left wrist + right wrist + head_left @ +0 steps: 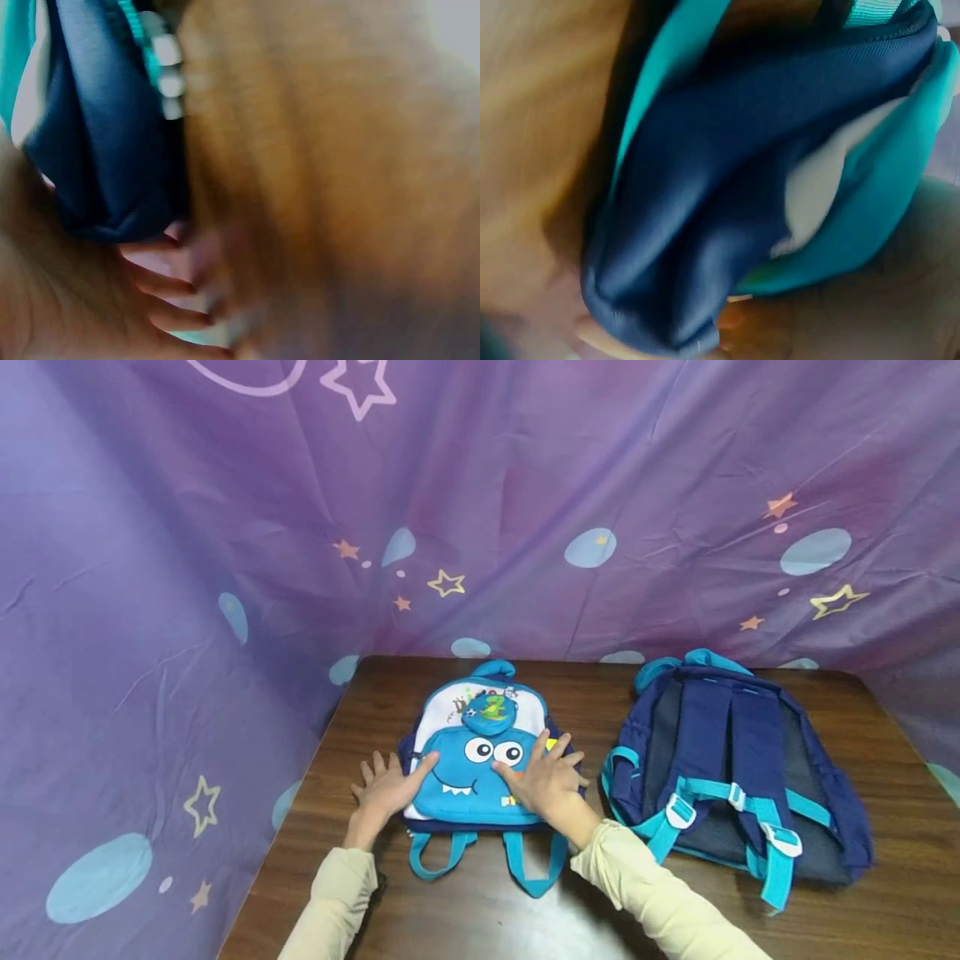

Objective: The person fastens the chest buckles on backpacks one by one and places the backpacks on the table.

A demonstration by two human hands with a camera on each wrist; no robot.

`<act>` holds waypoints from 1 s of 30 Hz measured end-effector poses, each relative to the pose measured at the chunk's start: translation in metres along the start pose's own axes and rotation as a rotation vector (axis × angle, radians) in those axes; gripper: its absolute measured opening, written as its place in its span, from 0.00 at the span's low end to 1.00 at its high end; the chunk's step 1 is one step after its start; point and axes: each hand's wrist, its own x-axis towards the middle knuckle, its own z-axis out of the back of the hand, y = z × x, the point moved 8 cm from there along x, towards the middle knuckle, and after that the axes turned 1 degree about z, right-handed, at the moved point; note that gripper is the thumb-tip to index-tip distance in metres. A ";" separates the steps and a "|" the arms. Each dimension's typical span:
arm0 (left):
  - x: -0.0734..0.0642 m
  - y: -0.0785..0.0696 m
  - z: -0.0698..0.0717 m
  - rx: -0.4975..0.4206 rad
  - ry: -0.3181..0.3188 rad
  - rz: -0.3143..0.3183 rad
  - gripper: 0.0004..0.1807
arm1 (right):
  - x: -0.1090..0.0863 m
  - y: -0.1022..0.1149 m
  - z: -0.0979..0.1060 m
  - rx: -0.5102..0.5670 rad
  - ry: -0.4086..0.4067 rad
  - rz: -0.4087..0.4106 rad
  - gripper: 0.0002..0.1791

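A small child's backpack (457, 768) with a blue cartoon face, white upper panel and round dinosaur patch lies face up on the table. My left hand (386, 789) is at its left edge, fingers spread and thumb over the front pocket. Over the right part of the face lies my right hand (551, 781), its fingers also spread. The left wrist view has the bag's navy side (112, 127) beside the palm. In the right wrist view the navy side panel (705, 180) and teal front pocket (877, 210) are close to that hand, partly blurred.
To the right, a larger navy backpack (731, 727) lies with its shoulder straps and white buckles facing up. Teal strap loops (536, 885) stick out below the small bag. A purple star-printed cloth (510, 502) hangs behind and left of the brown wooden table (450, 927).
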 end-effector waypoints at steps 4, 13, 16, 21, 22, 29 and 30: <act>0.001 0.002 -0.004 -0.066 0.014 -0.049 0.61 | -0.004 -0.001 -0.003 0.002 -0.110 0.005 0.59; 0.008 -0.022 0.012 -0.493 0.021 -0.194 0.56 | -0.003 -0.007 -0.003 -0.012 -0.153 0.050 0.55; 0.003 -0.038 0.027 -0.537 0.049 -0.239 0.55 | -0.003 -0.009 -0.002 0.027 -0.141 0.059 0.54; -0.012 -0.078 0.060 -0.488 0.015 -0.303 0.49 | -0.002 -0.009 -0.002 0.126 -0.125 0.081 0.53; -0.016 -0.088 0.067 -0.464 -0.002 -0.317 0.48 | -0.001 -0.009 -0.003 0.159 -0.115 0.085 0.53; -0.032 -0.156 0.100 -0.217 -0.080 -0.394 0.48 | 0.008 -0.018 -0.004 0.373 -0.011 0.068 0.56; -0.033 -0.163 0.102 -0.192 -0.085 -0.398 0.49 | 0.010 -0.019 -0.004 0.395 -0.004 0.072 0.56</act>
